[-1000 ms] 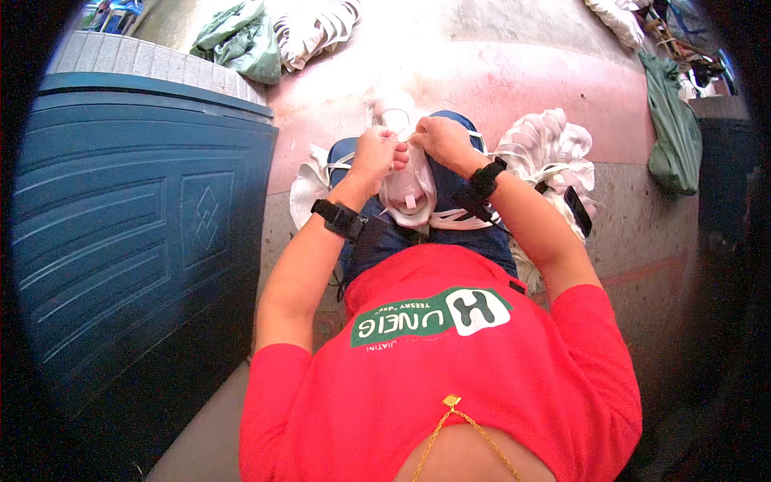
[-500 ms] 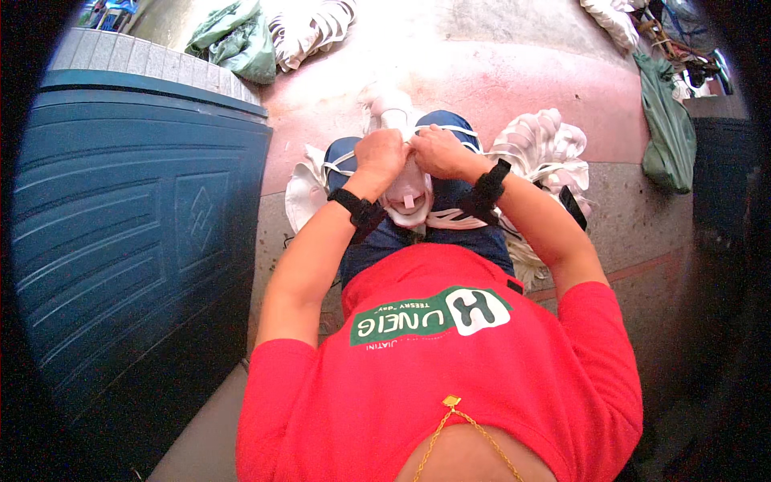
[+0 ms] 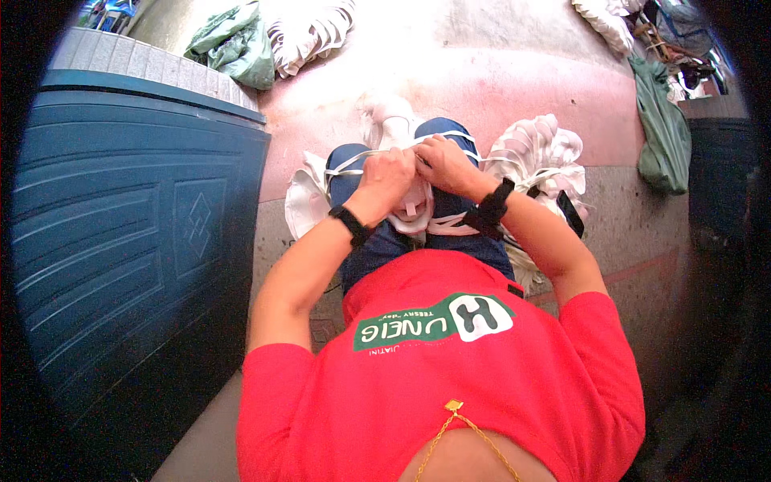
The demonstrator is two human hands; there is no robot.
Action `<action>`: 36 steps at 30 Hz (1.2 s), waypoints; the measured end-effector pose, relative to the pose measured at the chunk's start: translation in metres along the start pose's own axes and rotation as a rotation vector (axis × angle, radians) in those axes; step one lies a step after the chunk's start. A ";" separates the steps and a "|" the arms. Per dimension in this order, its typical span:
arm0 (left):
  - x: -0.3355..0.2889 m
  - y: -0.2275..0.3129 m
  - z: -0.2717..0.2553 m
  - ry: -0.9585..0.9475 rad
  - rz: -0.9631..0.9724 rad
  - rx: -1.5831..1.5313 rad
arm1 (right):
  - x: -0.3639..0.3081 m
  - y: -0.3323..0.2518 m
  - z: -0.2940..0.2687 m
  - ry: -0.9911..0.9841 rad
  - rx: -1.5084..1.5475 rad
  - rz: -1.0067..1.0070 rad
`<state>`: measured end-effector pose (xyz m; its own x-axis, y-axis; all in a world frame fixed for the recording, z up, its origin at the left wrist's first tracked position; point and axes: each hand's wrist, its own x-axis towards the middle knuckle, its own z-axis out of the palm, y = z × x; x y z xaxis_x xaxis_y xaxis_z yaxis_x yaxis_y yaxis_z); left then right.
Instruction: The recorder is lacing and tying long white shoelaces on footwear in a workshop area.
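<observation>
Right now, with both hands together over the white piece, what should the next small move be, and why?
I'd probably ease the right hand slightly away from the left hand: the two meet above the white piece, covering part of it and hiding what, if anything, their fingertips pinch.

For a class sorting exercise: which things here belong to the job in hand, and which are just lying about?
Likely job: left hand, right hand, white piece between knees, white cords, white pile beside right knee.

Likely lying about: far-right green bag, upper-left green bag.
</observation>
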<state>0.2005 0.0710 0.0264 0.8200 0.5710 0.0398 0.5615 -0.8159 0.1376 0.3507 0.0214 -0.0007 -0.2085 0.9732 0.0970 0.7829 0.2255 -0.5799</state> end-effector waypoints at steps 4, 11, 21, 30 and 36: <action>-0.020 -0.014 -0.053 -0.250 -0.114 -0.273 | -0.010 -0.036 -0.007 0.180 -0.084 -0.102; -0.041 -0.071 -0.031 -0.255 -0.602 -1.084 | 0.001 -0.083 0.014 -0.221 0.337 -0.370; -0.023 -0.050 0.011 -0.090 -0.645 -0.916 | 0.044 -0.002 0.013 -0.076 0.008 0.074; -0.011 -0.048 0.005 -0.112 -0.496 -0.394 | 0.040 0.000 0.019 0.069 0.155 0.131; -0.008 -0.045 -0.002 -0.090 -0.319 -0.265 | 0.040 0.000 0.018 0.003 0.187 0.204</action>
<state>0.1686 0.1036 0.0217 0.6229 0.7712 -0.1309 0.7502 -0.5416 0.3792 0.3312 0.0593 -0.0114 -0.0560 0.9978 -0.0349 0.6868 0.0131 -0.7268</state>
